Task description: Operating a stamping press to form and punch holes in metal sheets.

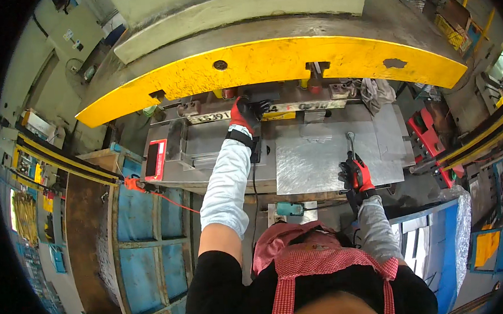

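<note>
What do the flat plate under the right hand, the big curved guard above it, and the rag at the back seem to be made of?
Flat plate: looks like bare steel, grey with a dull sheen and scuff marks. Curved guard: probably painted metal, yellow coat chipped to grey in spots. Rag: soft cloth, greyish, crumpled in folds. The right hand wears a red and black glove.

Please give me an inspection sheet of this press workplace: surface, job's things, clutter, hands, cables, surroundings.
Surface: grey steel press bed, scratched, under a yellow guard.
Job's things: flat metal sheet on the bed; thin metal tool lying on the sheet.
Clutter: grey rag at the back right; red block on the left.
Hands: left hand, in a red and black glove, reaches to the dark part at the back of the die; right hand, gloved, grips the tool's near end.
Cables: black cable hanging over the bed's front; orange cord on the left.
Surroundings: blue bins lower left, red machine part right.
</note>
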Action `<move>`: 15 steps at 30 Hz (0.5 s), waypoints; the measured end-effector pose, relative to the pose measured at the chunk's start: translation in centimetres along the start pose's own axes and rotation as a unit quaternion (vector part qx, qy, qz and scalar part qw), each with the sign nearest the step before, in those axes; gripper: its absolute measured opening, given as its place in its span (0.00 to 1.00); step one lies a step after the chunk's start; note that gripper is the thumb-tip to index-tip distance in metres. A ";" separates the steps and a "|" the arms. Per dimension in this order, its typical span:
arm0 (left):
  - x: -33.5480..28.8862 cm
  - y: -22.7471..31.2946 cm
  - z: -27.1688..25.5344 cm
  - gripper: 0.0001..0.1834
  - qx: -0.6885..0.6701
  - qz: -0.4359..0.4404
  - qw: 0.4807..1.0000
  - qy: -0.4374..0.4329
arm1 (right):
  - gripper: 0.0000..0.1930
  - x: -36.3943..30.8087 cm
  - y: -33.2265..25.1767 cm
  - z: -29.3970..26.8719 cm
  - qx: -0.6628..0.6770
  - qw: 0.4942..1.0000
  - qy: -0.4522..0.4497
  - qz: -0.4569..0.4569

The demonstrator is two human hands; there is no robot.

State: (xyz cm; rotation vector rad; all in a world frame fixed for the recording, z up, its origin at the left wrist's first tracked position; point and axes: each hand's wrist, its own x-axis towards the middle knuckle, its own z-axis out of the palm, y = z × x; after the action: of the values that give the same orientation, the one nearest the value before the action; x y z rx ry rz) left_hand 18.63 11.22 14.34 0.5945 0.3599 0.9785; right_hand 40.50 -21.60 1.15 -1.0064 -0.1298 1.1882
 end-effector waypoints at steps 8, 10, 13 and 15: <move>-0.4 0.4 1.4 0.16 0.018 -0.041 0.999 0.012 | 0.11 0.5 0.2 -0.5 0.005 1.000 -0.014 0.005; 0.0 0.8 0.4 0.16 0.051 -0.006 0.999 0.001 | 0.09 0.7 0.8 -0.8 0.003 0.999 -0.054 0.004; 0.2 1.3 -1.7 0.16 0.039 -0.015 0.998 0.045 | 0.09 -1.1 0.3 2.3 -0.071 0.997 -0.017 0.011; 0.3 0.8 -0.8 0.16 0.032 -0.022 0.999 0.031 | 0.10 -1.1 0.4 0.9 -0.066 0.995 -0.069 0.032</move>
State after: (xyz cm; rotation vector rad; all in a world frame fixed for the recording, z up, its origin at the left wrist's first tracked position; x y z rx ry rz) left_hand 17.83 12.07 14.26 0.6136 0.4590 0.9471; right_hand 39.24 -21.91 1.82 -1.0502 -0.2893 1.3217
